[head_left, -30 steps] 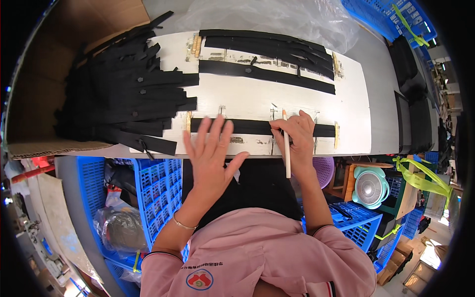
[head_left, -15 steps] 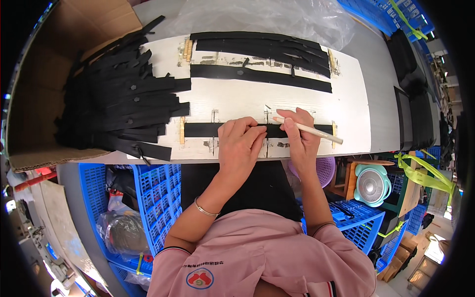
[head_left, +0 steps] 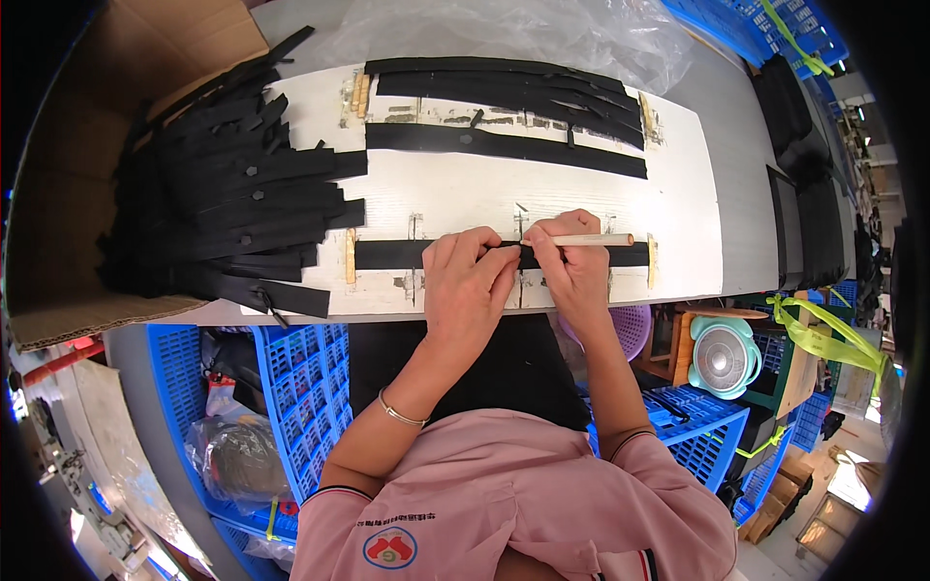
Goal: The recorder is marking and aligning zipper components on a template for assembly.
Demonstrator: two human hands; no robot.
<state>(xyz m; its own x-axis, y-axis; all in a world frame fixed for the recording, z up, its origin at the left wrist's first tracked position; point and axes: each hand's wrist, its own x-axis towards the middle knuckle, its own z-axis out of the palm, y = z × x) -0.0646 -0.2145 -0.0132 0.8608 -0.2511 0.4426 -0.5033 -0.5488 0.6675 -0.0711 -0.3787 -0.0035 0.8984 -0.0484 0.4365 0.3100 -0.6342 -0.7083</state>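
Note:
A black fabric strip (head_left: 389,255) lies straight across the near part of a marked white board (head_left: 455,198), between two tan end pieces, one at the left (head_left: 351,257) and one at the right. My left hand (head_left: 465,290) is closed at the middle of this strip, fingertips pinched together on it. In my right hand (head_left: 577,276) is a white pencil (head_left: 599,239), held almost level, its blunt end pointing right. The pencil's tip is hidden by my right fingers, which are on the strip close beside my left fingertips.
Loose black strips (head_left: 213,184) spill from a cardboard box (head_left: 126,315) at the left. More black strips (head_left: 504,92) lie on the board's far part. Clear plastic sheeting (head_left: 523,34) sits behind. Below the table stand blue crates (head_left: 300,387), a purple basket (head_left: 632,327) and a turquoise fan (head_left: 725,356).
My right hand has moved left toward my left fingertips. The pencil has swung from slanting down to the right to nearly level. My left hand stays on the strip.

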